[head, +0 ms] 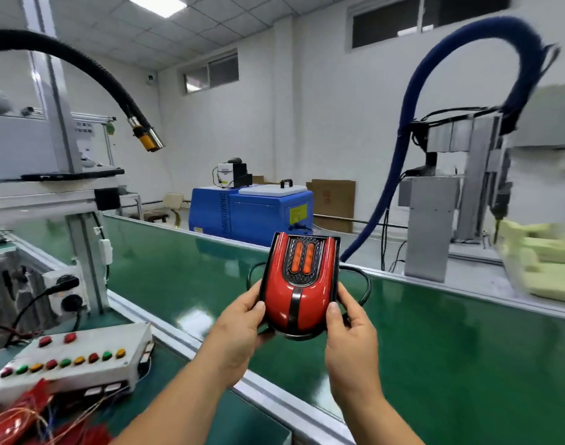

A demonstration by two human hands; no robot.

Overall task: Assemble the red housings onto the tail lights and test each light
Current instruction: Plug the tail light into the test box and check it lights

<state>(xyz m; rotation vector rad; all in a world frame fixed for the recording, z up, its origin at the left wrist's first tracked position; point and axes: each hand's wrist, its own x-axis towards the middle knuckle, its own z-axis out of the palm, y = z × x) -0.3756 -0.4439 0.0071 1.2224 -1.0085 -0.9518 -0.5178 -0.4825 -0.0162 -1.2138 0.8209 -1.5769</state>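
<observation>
**Glossy red plastic tail-light housing [298,293] held by both hands, in the air over the green conveyor belt [451,342].**

Left hand [239,326] and right hand [351,329] each clamp a side at the rounded near end. The fingers [343,298] curl round the edges, thumbs on the red shell, holding nothing else. It looks light and rigid, and the gloss is probably slick and scuffs easily. Best grip is by the black base rim, off the amber lens strips [302,254]. The thin black cable [366,284] loops out both sides; likely the weak point, so don't carry by it. White test box with coloured buttons [78,358] sits on the table [261,425], lower left.

Head-worn camera faces forward and down over the conveyor [435,332].
</observation>
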